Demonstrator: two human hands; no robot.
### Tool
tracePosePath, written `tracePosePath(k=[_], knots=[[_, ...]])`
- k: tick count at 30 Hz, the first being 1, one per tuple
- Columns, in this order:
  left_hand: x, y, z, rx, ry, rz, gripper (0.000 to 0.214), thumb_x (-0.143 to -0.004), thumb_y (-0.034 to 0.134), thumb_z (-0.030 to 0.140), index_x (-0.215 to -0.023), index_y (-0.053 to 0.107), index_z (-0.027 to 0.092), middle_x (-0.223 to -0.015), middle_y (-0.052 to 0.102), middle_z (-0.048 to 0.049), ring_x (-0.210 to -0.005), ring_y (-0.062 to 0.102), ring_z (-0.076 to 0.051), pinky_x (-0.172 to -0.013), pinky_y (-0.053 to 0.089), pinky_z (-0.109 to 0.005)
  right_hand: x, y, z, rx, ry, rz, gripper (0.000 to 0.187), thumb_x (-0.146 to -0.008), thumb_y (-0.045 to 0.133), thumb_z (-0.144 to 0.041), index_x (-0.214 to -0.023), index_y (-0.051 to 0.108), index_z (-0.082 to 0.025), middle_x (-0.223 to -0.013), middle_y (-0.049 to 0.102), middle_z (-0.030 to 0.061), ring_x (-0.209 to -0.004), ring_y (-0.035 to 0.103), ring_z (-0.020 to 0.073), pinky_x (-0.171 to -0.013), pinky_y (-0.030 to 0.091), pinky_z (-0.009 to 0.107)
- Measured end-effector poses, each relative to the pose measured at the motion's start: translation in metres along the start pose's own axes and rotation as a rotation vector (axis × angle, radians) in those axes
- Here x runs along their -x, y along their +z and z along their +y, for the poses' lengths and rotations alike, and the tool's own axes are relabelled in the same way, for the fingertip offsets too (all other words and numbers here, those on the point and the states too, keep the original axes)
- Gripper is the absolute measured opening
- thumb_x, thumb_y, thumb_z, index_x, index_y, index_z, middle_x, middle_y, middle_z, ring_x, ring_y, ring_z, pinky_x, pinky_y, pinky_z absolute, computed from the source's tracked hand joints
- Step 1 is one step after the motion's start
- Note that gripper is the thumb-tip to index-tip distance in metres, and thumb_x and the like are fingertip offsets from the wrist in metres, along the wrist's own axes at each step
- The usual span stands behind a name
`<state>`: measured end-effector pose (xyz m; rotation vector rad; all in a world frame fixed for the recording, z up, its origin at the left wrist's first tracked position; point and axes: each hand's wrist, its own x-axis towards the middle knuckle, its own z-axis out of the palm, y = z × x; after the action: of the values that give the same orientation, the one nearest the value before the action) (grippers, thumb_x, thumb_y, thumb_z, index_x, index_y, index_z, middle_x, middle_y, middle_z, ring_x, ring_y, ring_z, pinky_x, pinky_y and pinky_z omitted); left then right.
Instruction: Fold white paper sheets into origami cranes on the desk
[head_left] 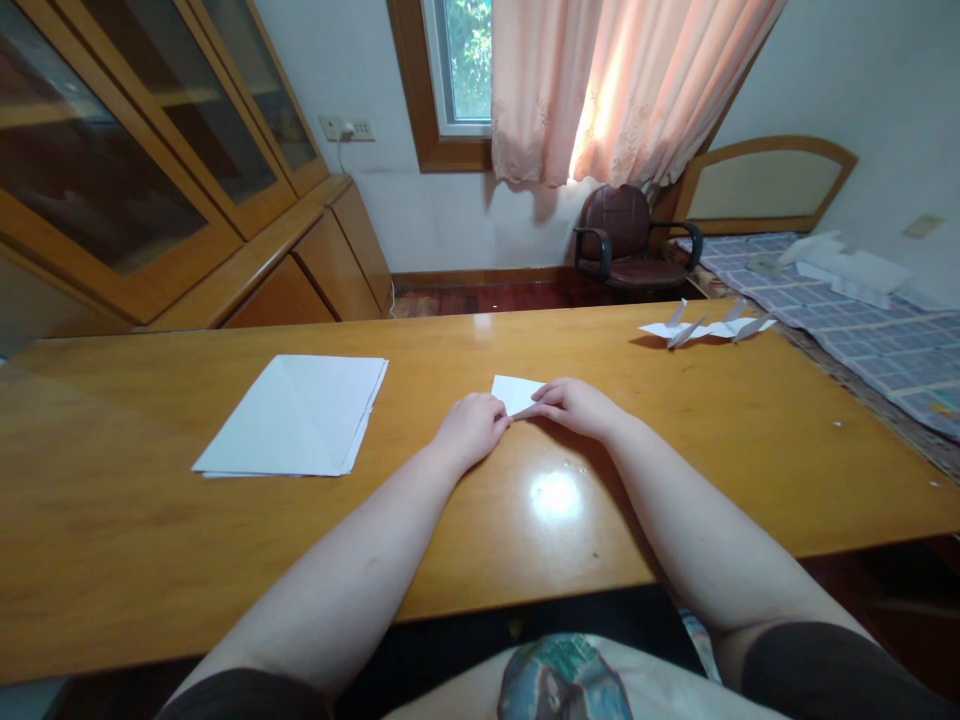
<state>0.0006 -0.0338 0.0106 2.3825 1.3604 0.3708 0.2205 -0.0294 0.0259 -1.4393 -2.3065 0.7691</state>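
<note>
Two bare hands meet over the middle of the table (487,560), sharing one small piece of white paper (514,392) between them. The left hand (472,430) is at the paper's near left corner, its fingers (496,415) bunched close together and apparently pinching the edge; how much paper lies under them is hidden. The right hand (576,405) takes the opposite side, thumb along the near edge and fingers curled over the right part, so that the paper is pinched there too. Holding it from both ends probably steadies so light a piece and stops it sliding on the glossy wood. It lies straight ahead of the person's body, which likely gives both hands an equal reach.

Well to the left lies a stack of larger white sheets (300,420), edges slightly out of line, seemingly set where the left arm can get at it without crowding the hands. Several folded paper pieces (720,328) stand near the table's far right corner with flaps raised; the spot seems chosen so that neither arm brushes them. Whether they are joined or merely touching cannot be told. Beyond the table's right side, loose white material (855,270), perhaps paper, rests on the checked cover of a bed (810,310), apart from everything else.
</note>
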Motion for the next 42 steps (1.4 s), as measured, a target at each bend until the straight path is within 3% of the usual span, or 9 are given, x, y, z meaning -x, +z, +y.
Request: tracePosePath(k=[3, 10, 15, 24, 28, 30, 32, 35, 42], knots=[[0.001, 0.000, 0.002, -0.017, -0.008, 0.003, 0.020, -0.084, 0.056, 0.033, -0.080, 0.071, 0.020, -0.088, 0.067, -0.0089, -0.088, 0.060, -0.023, -0.083, 0.045, -0.034, -0.003, 0.003, 0.005, 0.025, -0.056, -0.020, 0.028, -0.087, 0.055, -0.042, -0.082, 0.076, -0.025, -0.094, 0.071, 0.0038, -0.088, 0.062, 0.0180, -0.081, 0.043, 0.025], [0.001, 0.004, 0.002, -0.123, -0.044, 0.026, 0.026, -0.089, 0.047, 0.029, -0.083, 0.071, 0.020, -0.090, 0.067, -0.0088, -0.086, 0.060, -0.023, -0.077, 0.046, -0.033, -0.008, 0.016, 0.009, 0.128, 0.138, 0.116, 0.028, -0.085, 0.056, -0.041, -0.074, 0.070, -0.018, -0.082, 0.065, 0.0049, -0.071, 0.056, 0.0150, -0.064, 0.037, 0.024], [-0.001, 0.007, -0.001, -0.114, -0.075, 0.055, 0.022, -0.087, 0.050, 0.029, -0.086, 0.071, 0.022, -0.092, 0.067, -0.0074, -0.087, 0.060, -0.023, -0.077, 0.045, -0.032, -0.011, 0.022, 0.005, 0.175, 0.192, 0.109, 0.040, -0.090, 0.044, -0.047, -0.075, 0.068, -0.018, -0.076, 0.065, 0.0059, -0.068, 0.054, 0.0160, -0.058, 0.032, 0.025], [-0.004, 0.007, 0.000, -0.188, -0.096, 0.058, 0.019, -0.089, 0.051, 0.028, -0.090, 0.069, 0.022, -0.094, 0.068, -0.0052, -0.088, 0.061, -0.020, -0.080, 0.045, -0.031, -0.016, 0.025, 0.000, 0.370, 0.239, 0.045, 0.033, -0.090, 0.045, -0.037, -0.085, 0.070, -0.017, -0.089, 0.069, 0.0087, -0.078, 0.059, 0.0176, -0.065, 0.035, 0.025], [0.003, 0.007, 0.013, -0.204, -0.044, 0.154, 0.025, -0.090, 0.047, 0.023, -0.108, 0.064, 0.020, -0.113, 0.065, -0.0065, -0.101, 0.060, -0.020, -0.089, 0.044, -0.033, -0.016, 0.025, -0.002, 0.418, 0.245, 0.035, 0.035, -0.091, 0.043, -0.038, -0.088, 0.070, -0.017, -0.093, 0.069, 0.0101, -0.083, 0.060, 0.0187, -0.069, 0.037, 0.025], [0.011, 0.012, 0.025, -0.235, 0.041, 0.148, 0.032, -0.092, 0.043, 0.023, -0.120, 0.059, 0.019, -0.127, 0.059, -0.0077, -0.113, 0.055, -0.022, -0.098, 0.040, -0.036, -0.017, 0.025, -0.002, 0.425, 0.254, 0.018, 0.036, -0.092, 0.043, -0.039, -0.091, 0.071, -0.017, -0.096, 0.069, 0.0107, -0.085, 0.060, 0.0191, -0.072, 0.038, 0.025], [0.019, 0.023, 0.039, -0.280, 0.129, 0.059, 0.040, -0.091, 0.045, 0.028, -0.129, 0.053, 0.014, -0.137, 0.052, -0.0113, -0.124, 0.048, -0.023, -0.105, 0.035, -0.037, -0.017, 0.024, -0.002, 0.429, 0.255, -0.002, 0.036, -0.092, 0.042, -0.039, -0.093, 0.070, -0.017, -0.097, 0.069, 0.0112, -0.087, 0.061, 0.0192, -0.074, 0.039, 0.025], [0.028, 0.041, 0.054, -0.362, 0.133, -0.053, 0.061, -0.090, 0.048, 0.041, -0.138, 0.042, 0.005, -0.147, 0.038, -0.0175, -0.138, 0.030, -0.028, -0.113, 0.024, -0.041, -0.017, 0.025, -0.001, 0.439, 0.241, 0.004, 0.035, -0.092, 0.042, -0.038, -0.092, 0.070, -0.017, -0.098, 0.069, 0.0111, -0.087, 0.060, 0.0193, -0.075, 0.039, 0.026], [0.027, 0.051, 0.052, -0.396, 0.104, -0.108, 0.078, -0.089, 0.036, 0.058, -0.146, 0.027, 0.006, -0.155, 0.019, -0.0166, -0.144, 0.009, -0.030, -0.115, 0.008, -0.053, -0.016, 0.026, -0.001, 0.459, 0.232, 0.030, 0.033, -0.092, 0.042, -0.035, -0.091, 0.068, -0.017, -0.097, 0.068, 0.0109, -0.088, 0.060, 0.0194, -0.075, 0.038, 0.026]])
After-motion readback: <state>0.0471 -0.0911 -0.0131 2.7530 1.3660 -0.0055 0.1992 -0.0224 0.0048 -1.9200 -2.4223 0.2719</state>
